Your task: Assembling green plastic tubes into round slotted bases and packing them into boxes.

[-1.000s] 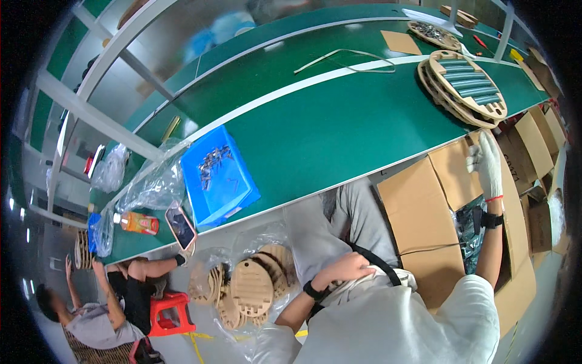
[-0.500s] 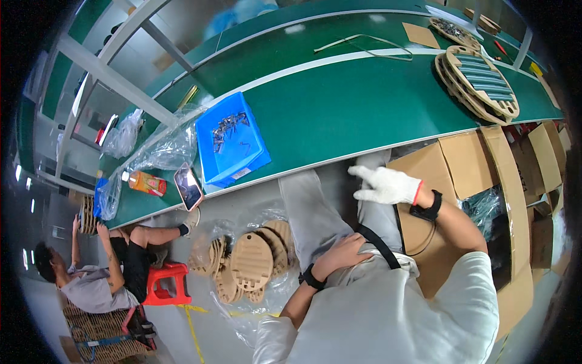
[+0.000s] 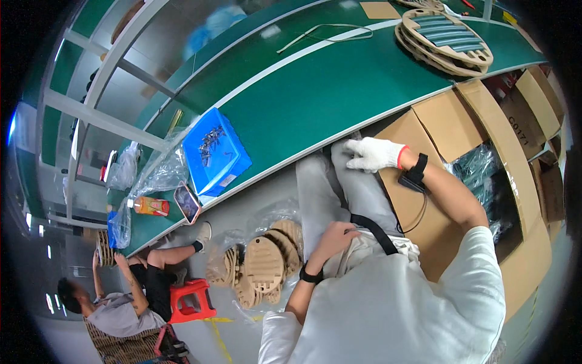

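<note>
My left hand is bare, with a black band at the wrist. It rests on the bunched pale cloth at my waist, fingers loosely bent and nothing visible in them. A white glove with a red cuff covers my right hand, which lies palm down by my knee, fingers apart and empty. The large cardboard box, flaps up, stands beside my right forearm; teal parts in clear plastic show inside. Past my knees is the green workbench, bearing a blue bin of small metal pieces.
Stacked round tan boards, the top one holding teal tubes, lie at the bench's far right. More round boards sit on plastic on the floor. A phone and an orange-labelled bottle are left. A person sits near a red stool.
The view has turned and shifted right. My right hand has come down from a raised, pointing pose beside the bench onto my knee. My left hand stays at my waist.
</note>
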Demonstrator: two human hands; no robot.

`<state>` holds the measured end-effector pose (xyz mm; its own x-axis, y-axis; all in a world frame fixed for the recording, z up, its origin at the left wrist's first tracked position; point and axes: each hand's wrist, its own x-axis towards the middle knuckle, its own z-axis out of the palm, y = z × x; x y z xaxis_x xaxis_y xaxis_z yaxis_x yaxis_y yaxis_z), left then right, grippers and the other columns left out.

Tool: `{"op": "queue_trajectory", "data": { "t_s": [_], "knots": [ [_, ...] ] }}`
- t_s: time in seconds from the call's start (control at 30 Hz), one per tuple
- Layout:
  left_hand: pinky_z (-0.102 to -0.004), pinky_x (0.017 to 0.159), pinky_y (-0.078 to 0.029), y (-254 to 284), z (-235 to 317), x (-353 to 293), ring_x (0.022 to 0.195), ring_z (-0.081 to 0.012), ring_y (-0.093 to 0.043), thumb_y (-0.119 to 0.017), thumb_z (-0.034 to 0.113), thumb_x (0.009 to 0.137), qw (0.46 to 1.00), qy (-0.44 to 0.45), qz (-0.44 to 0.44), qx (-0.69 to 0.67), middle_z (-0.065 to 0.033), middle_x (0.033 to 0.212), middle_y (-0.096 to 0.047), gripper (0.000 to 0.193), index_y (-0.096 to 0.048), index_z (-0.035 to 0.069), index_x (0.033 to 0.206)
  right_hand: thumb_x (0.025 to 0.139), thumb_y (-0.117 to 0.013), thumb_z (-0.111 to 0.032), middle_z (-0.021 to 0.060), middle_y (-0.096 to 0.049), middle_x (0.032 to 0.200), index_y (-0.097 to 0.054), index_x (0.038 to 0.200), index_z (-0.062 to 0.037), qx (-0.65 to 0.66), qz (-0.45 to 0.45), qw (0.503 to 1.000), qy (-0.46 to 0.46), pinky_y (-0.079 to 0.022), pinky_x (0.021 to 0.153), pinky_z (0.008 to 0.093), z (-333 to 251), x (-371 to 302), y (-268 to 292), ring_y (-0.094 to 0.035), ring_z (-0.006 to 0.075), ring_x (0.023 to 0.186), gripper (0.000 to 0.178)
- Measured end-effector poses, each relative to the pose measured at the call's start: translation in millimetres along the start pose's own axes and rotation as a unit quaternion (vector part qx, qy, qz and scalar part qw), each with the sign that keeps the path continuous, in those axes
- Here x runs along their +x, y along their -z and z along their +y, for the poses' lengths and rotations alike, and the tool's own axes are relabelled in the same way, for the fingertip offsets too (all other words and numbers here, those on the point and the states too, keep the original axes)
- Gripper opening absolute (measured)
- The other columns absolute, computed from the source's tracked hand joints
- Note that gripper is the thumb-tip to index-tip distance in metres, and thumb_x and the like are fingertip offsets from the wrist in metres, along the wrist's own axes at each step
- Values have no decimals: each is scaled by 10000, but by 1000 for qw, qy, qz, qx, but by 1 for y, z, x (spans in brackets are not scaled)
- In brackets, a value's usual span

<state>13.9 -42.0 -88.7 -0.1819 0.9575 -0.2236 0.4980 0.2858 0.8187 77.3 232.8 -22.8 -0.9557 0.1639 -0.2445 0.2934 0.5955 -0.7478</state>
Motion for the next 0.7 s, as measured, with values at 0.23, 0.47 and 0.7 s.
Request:
{"op": "queue_trajectory", "data": {
  "t_s": [0.23, 0.47, 0.7],
  "knots": [
    [-320, 635, -474, 3, 3, -3, 662, -152, -549, -746, 189, 836, 998, 24, 12, -52, -150, 741, -673, 240, -724, -3, 978, 943, -582, -296, 152, -649, 739, -452, 1372, -4, 4, 20, 1000, 17, -521, 523, 353, 0, -1, 6, -636, 213, 569, 536],
    [-374, 822, -499, -6, 1, -10, 936, -320, -645, -707, 323, 859, 998, 2, 35, 57, -147, 1025, -687, 409, -653, 4, 1109, 955, -578, -330, 165, -656, 782, -490, 1324, 7, -23, -49, 998, -8, -529, 538, 341, -7, -3, 0, -647, 206, 589, 507],
    [-435, 930, -462, -16, -1, -8, 1103, -398, -570, -639, 344, 900, 998, -39, 13, 53, -222, 1159, -588, 485, -560, -2, 1231, 957, -586, -331, 161, -649, 769, -523, 1285, 5, -30, -72, 997, -3, -533, 558, 358, -4, -1, -1, -652, 206, 595, 474]
  ]
}}
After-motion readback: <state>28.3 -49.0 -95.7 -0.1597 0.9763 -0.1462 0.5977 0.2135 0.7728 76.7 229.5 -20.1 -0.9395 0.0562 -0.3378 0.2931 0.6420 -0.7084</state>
